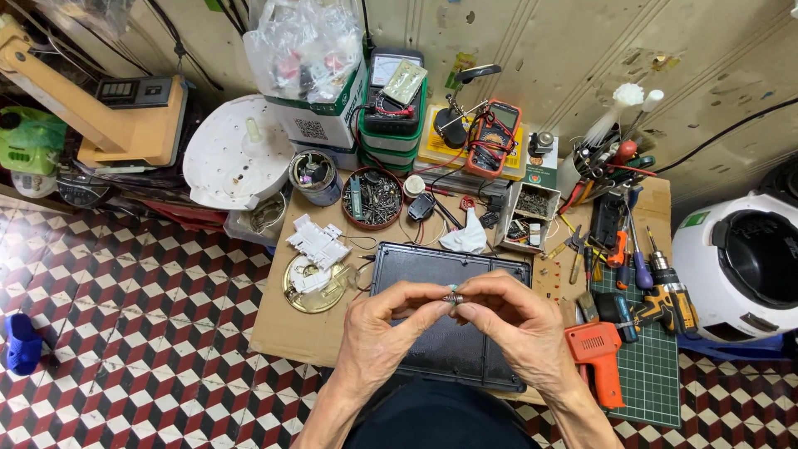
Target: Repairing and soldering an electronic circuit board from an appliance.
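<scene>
My left hand point(389, 333) and my right hand point(514, 320) meet above a black plastic tray point(416, 262) on a low workbench. Together they pinch a small metal part point(453, 298), ridged like a spring or threaded piece, between thumbs and fingertips. The part is tiny and mostly hidden by my fingers. Left of my hands lies a white plastic assembly point(317, 243) on a round brass-coloured plate point(312, 291).
An orange glue gun point(597, 353) and a cordless drill point(665, 299) lie on a green cutting mat point(657, 374). Screwdrivers and pliers point(611, 249), a tin of screws point(374, 198), an orange multimeter point(495, 137), a white fan base point(233, 154) and a white rice cooker point(740, 262) surround the bench.
</scene>
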